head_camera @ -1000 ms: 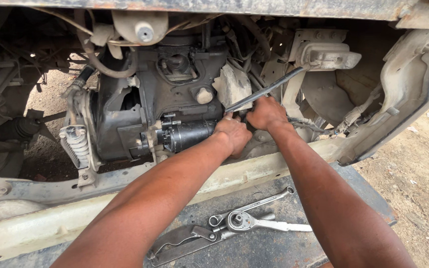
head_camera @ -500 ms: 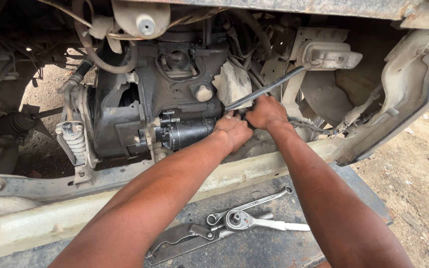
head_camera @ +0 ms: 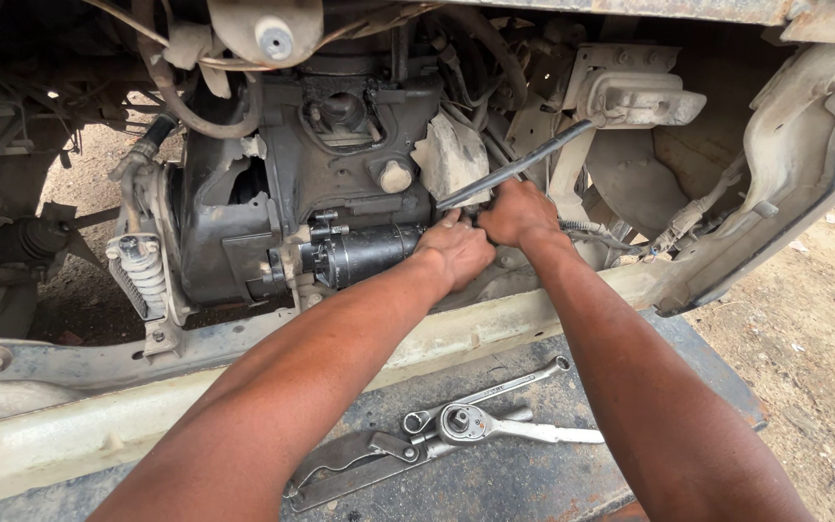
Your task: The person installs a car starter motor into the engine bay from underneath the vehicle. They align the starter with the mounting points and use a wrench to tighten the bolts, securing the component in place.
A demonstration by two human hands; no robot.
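- Barely anything has moved since the earlier frames: both hands stay bunched at the same spot, and the view has only drifted slightly.
- Left hand [head_camera: 456,253] lies on the right end of the black starter motor [head_camera: 364,253], its grip curled; whether it pinches anything I cannot tell.
- Right hand [head_camera: 517,213] sits touching the left one at its 2 o'clock, grip closed around the lower end of a long dark bar [head_camera: 519,166].
- That bar slants up toward 2 o'clock, ending under a pale bracket [head_camera: 635,92].
- Starter motor lies level below the engine block [head_camera: 340,164], with a coil spring [head_camera: 142,275] well off at 9 o'clock.
- Toward 6 o'clock, on a dark metal plate [head_camera: 533,474], lie a ratchet [head_camera: 495,425], a spanner [head_camera: 490,391] touching it, and pliers [head_camera: 359,464].
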